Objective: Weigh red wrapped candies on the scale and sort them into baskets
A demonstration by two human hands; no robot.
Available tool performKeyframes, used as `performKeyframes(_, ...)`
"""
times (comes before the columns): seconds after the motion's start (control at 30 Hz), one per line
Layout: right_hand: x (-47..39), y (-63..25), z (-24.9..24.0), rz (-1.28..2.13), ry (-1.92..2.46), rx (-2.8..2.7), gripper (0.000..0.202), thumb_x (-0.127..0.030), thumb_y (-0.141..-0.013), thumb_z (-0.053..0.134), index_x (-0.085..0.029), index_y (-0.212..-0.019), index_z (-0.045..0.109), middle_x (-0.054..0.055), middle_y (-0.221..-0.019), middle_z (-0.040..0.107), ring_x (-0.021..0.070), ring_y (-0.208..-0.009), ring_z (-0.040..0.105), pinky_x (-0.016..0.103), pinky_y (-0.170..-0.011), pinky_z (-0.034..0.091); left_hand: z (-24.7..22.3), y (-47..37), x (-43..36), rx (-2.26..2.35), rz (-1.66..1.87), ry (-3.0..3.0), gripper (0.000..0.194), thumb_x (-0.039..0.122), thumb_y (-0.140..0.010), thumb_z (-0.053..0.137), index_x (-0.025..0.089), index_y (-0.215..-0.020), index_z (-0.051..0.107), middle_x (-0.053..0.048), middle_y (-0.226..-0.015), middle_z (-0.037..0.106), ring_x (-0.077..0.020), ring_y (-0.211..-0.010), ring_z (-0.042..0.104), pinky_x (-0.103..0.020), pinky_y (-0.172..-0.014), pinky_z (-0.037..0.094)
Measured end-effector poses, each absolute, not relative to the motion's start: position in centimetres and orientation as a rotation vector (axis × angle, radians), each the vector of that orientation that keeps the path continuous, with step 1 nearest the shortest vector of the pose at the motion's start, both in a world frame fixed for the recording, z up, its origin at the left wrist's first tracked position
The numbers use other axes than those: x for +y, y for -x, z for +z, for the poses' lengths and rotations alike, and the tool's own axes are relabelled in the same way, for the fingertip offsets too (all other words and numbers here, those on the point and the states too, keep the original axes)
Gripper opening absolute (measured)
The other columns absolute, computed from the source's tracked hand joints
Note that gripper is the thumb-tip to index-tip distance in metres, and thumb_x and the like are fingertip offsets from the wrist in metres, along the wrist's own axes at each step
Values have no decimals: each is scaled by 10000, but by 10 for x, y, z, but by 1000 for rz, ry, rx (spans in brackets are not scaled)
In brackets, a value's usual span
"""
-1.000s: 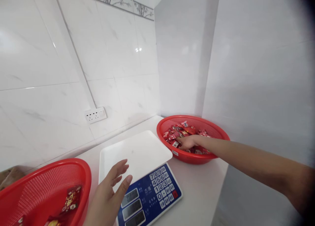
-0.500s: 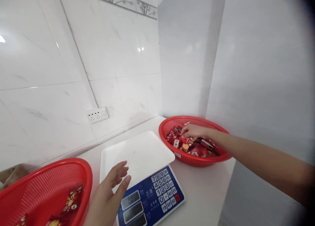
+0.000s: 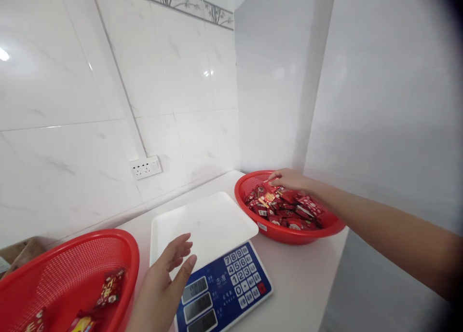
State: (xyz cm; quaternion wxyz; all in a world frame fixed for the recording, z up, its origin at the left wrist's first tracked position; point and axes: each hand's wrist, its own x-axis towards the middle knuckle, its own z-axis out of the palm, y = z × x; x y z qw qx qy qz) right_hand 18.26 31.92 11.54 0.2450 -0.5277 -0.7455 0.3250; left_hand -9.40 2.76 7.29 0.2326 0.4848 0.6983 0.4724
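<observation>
My left hand hovers by the front left corner of a digital scale, thumb and fingers apart, holding nothing. The scale has a white weighing tray with nothing lying on it, and a blue keypad panel. On the right, my right hand is over the far side of a red plastic basket. Its fingertips are pinched on a red snack packet, partly hidden by the fingers. Beneath lie several small shiny red wrapped packets, some with gold or white print.
A second red basket at lower left holds a few dark red packets. Behind it is a cardboard box. Tiled wall with a power socket stands behind the white table; a grey wall closes off the right.
My right hand has lifted slightly and moved towards the basket's far rim, and the packets beneath have shifted. My left hand keeps its pose over the scale.
</observation>
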Motion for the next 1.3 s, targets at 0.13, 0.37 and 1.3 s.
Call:
performKeyframes(0.13,295,-161,134,869,1302,-2063,214,-240,-748,590,-154,-941,622,57,-848,648,142,-702,588,222,-579,485,74,88,26,1757,1420,-1255,570,548,-768,550,242,-1243,481,-94,-1153,631,-243,-1087,587,-390,-907,487)
performKeyframes(0.37,220,-83,149,1194,689,-2248,223,-301,-709,643,-193,-903,625,9,-746,661,153,-684,615,266,-634,500,73,74,30,1155,1696,-788,603,513,-793,583,213,-1293,427,-149,-1337,478,-267,-1228,454,-382,-930,461)
performKeyframes(1.3,189,-9,91,1510,642,-2130,297,-367,-823,555,-201,-1069,530,94,-1017,597,201,-967,572,335,-757,539,66,101,41,1048,2034,-354,250,352,-809,628,212,-1009,575,3,-818,659,-84,-633,624,-255,-625,566)
